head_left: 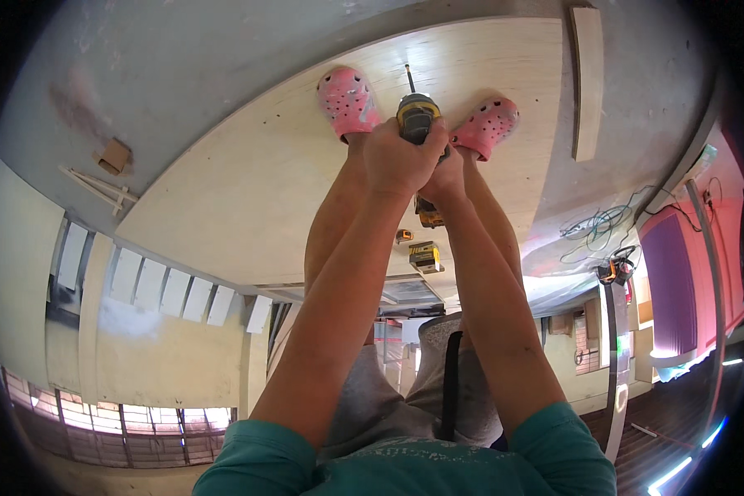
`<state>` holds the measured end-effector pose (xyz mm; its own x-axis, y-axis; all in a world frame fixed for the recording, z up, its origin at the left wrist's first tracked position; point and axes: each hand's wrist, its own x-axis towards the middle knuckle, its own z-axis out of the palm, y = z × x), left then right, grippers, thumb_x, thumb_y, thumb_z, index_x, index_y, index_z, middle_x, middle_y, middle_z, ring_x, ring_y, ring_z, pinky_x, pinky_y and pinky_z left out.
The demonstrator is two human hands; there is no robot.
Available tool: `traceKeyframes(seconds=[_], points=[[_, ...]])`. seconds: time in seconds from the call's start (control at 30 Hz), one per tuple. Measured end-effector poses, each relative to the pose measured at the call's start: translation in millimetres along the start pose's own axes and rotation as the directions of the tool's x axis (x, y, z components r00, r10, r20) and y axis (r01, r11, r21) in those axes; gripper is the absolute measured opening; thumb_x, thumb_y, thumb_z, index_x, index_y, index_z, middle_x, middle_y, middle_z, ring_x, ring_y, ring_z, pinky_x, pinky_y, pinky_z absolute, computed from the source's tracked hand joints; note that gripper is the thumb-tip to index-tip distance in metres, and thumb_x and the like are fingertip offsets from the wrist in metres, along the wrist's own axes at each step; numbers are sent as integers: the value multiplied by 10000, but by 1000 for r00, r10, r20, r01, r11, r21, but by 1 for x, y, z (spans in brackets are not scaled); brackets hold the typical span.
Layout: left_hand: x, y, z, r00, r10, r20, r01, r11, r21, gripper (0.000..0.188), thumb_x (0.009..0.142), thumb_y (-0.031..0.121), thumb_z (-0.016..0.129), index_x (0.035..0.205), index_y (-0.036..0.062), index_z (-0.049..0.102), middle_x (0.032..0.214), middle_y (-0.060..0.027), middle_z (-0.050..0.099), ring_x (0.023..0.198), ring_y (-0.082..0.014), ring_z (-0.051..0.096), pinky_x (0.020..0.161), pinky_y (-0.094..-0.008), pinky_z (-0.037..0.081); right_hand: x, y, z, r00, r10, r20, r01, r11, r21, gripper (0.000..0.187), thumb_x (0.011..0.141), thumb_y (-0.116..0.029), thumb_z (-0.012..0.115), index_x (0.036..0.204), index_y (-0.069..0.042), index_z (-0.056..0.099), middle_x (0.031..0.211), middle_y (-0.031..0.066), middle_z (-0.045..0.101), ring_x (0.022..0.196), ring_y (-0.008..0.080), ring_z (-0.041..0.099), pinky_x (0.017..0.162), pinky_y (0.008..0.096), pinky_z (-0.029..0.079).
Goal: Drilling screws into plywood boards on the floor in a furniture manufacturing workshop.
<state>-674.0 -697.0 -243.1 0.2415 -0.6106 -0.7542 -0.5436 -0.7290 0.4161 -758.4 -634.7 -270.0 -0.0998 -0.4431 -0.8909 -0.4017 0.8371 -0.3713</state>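
A yellow-and-black cordless drill [418, 114] is held in both my hands, between my feet and over a pale plywood sheet [248, 165]. Its long dark bit [410, 79] points away from me toward the far part of the sheet; I cannot tell whether the tip sinks into the wood. My left hand [395, 159] wraps round the drill's body. Below it, my right hand [446, 175] is closed on the handle, its fingers partly hidden. The drill's battery [429, 213] shows under my right wrist.
My feet, in pink clogs [347, 101], stand on the plywood. Between my legs lie a small orange-and-black tape measure [404, 236] and a yellow-and-black box [425, 257]. A wood strip [587, 83] lies at the right, wood scraps [99, 188] at the left, and tangled cables [597, 225] farther right.
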Motion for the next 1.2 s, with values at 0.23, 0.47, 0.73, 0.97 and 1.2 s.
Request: traceKeyframes(seconds=[0.23, 0.47, 0.73, 0.97, 1.2], points=[[3, 0, -2, 1000, -22, 14, 22, 1000, 4, 417, 701, 402, 623, 679, -14, 610, 595, -157, 595, 574, -270, 614, 556, -351, 477, 3, 4, 3, 999, -29, -44, 32, 998, 58, 457, 651, -307, 669, 986, -24, 539, 858, 213, 612, 877, 347, 587, 736, 382, 462], [5, -2, -6, 998, -35, 57, 34, 999, 21, 432, 704, 409, 622, 682, -22, 611, 600, -159, 598, 589, -260, 618, 568, -342, 477, 1, 3, 11, 996, -83, -34, 83, 997, -1, 459, 669, -310, 649, 1005, -22, 526, 871, 225, 606, 884, 368, 576, 731, 394, 461], [9, -16, 9, 999, -18, 44, 17, 1000, 22, 473, 723, 437, 599, 720, -35, 629, 648, -171, 617, 647, -283, 628, 608, -355, 486, 3, -4, -5, 996, 86, -9, -86, 980, -182, 489, 652, -354, 623, 986, -14, 514, 913, 246, 588, 907, 383, 557, 784, 439, 437], [13, -6, 0, 999, -26, 45, 19, 991, 136, 539, 767, 460, 538, 799, -70, 635, 723, -205, 628, 718, -274, 633, 657, -349, 480, 3, -26, -12, 991, 124, 56, -112, 979, -170, 470, 670, -380, 596, 938, -2, 515, 890, 233, 597, 855, 362, 582, 772, 419, 453], [23, -1, -11, 977, 0, 214, -11, 998, 54, 527, 785, 458, 541, 893, -51, 621, 708, -81, 613, 622, -188, 588, 564, -303, 468, -5, -20, 0, 996, 86, 1, -86, 996, -1, 498, 663, -366, 641, 963, 8, 509, 867, 207, 606, 846, 348, 587, 755, 404, 466]])
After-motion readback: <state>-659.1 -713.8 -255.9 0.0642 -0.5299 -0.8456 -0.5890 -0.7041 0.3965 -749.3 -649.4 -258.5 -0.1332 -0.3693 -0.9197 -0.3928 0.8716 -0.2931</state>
